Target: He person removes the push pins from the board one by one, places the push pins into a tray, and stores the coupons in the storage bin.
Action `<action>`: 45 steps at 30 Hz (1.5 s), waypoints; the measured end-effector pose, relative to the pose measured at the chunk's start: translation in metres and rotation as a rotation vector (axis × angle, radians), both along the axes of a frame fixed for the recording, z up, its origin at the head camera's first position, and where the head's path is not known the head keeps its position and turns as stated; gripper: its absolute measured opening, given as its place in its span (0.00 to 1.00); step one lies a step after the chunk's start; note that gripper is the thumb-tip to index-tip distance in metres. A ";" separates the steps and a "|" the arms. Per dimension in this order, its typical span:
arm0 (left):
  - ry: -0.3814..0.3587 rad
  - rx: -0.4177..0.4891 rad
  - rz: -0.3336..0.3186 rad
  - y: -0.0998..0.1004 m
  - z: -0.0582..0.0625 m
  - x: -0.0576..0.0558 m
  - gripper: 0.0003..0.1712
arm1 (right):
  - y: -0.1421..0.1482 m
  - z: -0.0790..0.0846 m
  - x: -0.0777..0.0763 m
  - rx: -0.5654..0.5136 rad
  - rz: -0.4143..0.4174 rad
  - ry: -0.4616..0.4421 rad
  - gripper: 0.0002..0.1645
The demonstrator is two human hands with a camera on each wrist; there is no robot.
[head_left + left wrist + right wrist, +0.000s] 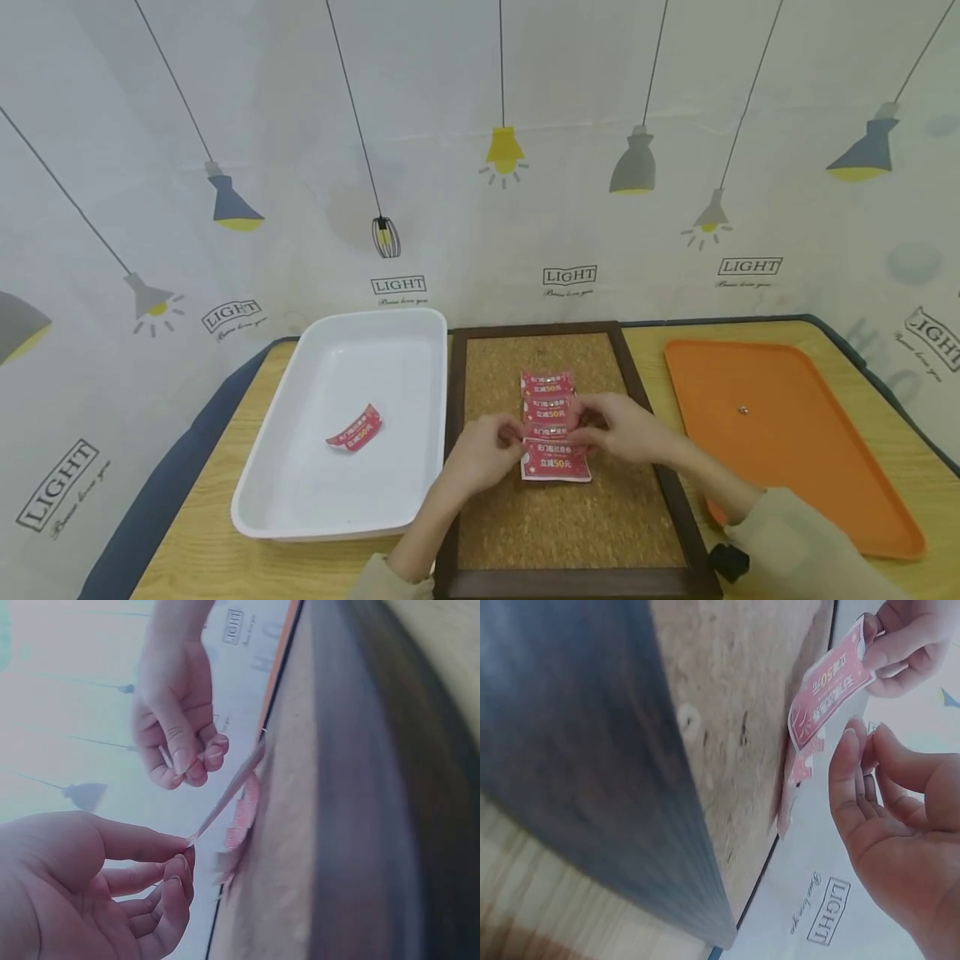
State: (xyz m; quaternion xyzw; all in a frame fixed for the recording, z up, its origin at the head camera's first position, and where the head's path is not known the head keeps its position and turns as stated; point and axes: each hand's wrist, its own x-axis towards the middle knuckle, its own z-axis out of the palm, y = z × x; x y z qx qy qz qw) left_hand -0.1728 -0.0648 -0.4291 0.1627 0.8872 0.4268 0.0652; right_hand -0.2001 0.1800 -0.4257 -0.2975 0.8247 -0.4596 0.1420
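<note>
My left hand [483, 454] pinches the upper left edge of a red coupon [555, 462] between thumb and fingers. In the left wrist view this coupon [229, 791] slants up from the corkboard [562, 533]. My right hand [618, 427] is by the coupon's upper right corner, its thumb and fingertips drawn together. A tiny thin thing shows at those fingertips in the left wrist view; I cannot tell its kind. Behind the held coupon, more red coupons [546, 409] stand in an overlapping column on the cork, with small shiny tacks [551, 404] along their middle.
To the left stands a white tray [337, 492] with one curled red coupon [356, 429] inside. On the right lies an orange tray [795, 467] with a small shiny tack [742, 409]. A dark wooden frame [577, 582] edges the corkboard. A printed cloth [465, 208] hangs behind.
</note>
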 end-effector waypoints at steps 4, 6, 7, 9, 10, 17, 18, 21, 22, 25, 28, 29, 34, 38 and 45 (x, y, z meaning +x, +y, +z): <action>0.010 0.032 -0.002 -0.006 0.007 -0.001 0.03 | 0.010 0.003 0.000 -0.047 -0.039 0.031 0.03; 0.019 0.043 0.003 -0.009 0.011 -0.002 0.03 | 0.015 0.004 0.000 -0.056 -0.057 0.041 0.03; 0.025 0.050 0.005 -0.011 0.012 -0.002 0.02 | 0.017 0.005 0.000 -0.061 -0.068 0.040 0.03; 0.034 0.065 0.012 -0.016 0.016 -0.003 0.02 | 0.022 0.007 0.000 -0.079 -0.090 0.026 0.04; 0.040 0.071 0.017 -0.018 0.019 -0.004 0.02 | 0.025 0.008 0.000 -0.084 -0.101 0.021 0.04; 0.046 0.119 0.079 -0.038 0.028 -0.006 0.03 | 0.043 0.012 0.000 -0.091 -0.162 0.063 0.04; 0.045 0.124 0.089 -0.041 0.029 -0.007 0.03 | 0.045 0.012 0.000 -0.088 -0.166 0.071 0.03; 0.038 0.136 0.117 -0.048 0.031 -0.007 0.03 | 0.053 0.013 0.001 -0.096 -0.177 0.074 0.04; 0.038 0.139 0.123 -0.051 0.032 -0.007 0.04 | 0.055 0.014 0.001 -0.095 -0.183 0.070 0.04; 0.019 0.146 0.156 -0.058 0.034 -0.006 0.04 | 0.063 0.015 0.002 -0.100 -0.205 0.060 0.05; 0.006 0.148 0.190 -0.066 0.035 -0.006 0.04 | 0.071 0.017 0.002 -0.106 -0.219 0.074 0.05; -0.002 0.153 0.204 -0.069 0.036 -0.007 0.04 | 0.074 0.017 0.001 -0.114 -0.222 0.082 0.05; 0.001 0.169 0.245 -0.086 0.038 -0.007 0.05 | 0.087 0.018 0.001 -0.119 -0.254 0.110 0.06; -0.006 0.147 0.289 -0.101 0.038 -0.009 0.07 | 0.098 0.019 0.002 -0.102 -0.298 0.117 0.07; -0.050 0.117 0.366 -0.127 0.041 -0.010 0.12 | 0.120 0.018 0.002 -0.097 -0.351 0.161 0.07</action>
